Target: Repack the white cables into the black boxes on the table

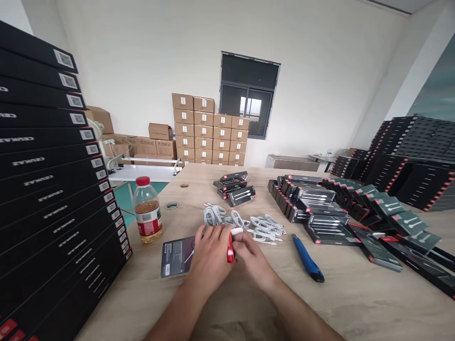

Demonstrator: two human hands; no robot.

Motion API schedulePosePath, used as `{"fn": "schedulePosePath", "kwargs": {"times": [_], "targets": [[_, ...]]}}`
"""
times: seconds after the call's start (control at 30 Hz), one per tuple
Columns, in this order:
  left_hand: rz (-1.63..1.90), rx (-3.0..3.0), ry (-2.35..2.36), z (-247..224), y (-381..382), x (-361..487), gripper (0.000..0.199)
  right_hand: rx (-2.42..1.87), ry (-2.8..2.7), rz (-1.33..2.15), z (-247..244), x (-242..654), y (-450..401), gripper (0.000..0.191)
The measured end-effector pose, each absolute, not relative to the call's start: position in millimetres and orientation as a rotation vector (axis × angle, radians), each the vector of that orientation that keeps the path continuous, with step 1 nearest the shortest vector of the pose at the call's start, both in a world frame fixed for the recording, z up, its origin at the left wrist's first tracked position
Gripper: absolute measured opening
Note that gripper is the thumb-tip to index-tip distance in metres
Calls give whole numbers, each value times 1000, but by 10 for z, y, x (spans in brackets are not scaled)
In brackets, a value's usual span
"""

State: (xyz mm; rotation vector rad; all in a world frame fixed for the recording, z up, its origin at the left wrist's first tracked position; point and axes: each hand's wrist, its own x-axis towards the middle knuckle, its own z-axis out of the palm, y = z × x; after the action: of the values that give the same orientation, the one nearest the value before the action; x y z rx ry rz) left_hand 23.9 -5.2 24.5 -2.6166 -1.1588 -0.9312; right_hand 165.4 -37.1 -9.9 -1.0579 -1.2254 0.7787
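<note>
In the middle of the table my left hand curls over a small red and white piece, whose exact kind I cannot make out. My right hand closes against it from the other side, beside a white rounded end. Fingers cover most of what lies between the hands. Just beyond them spread several coiled white cables. A flat dark box with printed text and a cable picture lies partly under my left hand.
A blue cutter lies at right. Behind it are many black cable boxes, with a smaller pile farther back. A red-capped bottle, a tape roll and a tall stack of black boxes stand left.
</note>
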Motion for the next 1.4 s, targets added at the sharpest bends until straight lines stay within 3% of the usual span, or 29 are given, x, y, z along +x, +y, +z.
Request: {"fn": "schedulePosePath", "kwargs": {"times": [0.23, 0.5, 0.6, 0.73, 0.83, 1.0, 1.2, 1.4], "targets": [[-842, -2740, -1306, 340, 9, 114, 80, -951, -847, 868, 3, 1894, -337, 33], [-714, -2758, -1400, 339, 84, -4, 77, -1087, -808, 674, 54, 2215, -298, 29], [-627, -2751, -1402, 311, 86, -8, 75, -1183, -992, 429, 49, 2225, -331, 29], [-609, -2761, -1384, 279, 77, 22, 74, -1393, -1592, 0, -37, 2167, -367, 14], [-583, -2766, -1392, 279, 69, 45, 74, -1496, -1702, 26, -73, 2140, -374, 5], [-439, -2802, -1491, 310, 56, 25, 72, -1337, -1559, 58, 21, 2206, -370, 17], [-321, -2815, -1552, 357, 44, 5, 72, -1398, -947, 79, -137, 2528, -197, 40], [-436, -2794, -1604, 394, 50, -32, 77, -1350, -990, 188, -176, 2545, -155, 50]]}}
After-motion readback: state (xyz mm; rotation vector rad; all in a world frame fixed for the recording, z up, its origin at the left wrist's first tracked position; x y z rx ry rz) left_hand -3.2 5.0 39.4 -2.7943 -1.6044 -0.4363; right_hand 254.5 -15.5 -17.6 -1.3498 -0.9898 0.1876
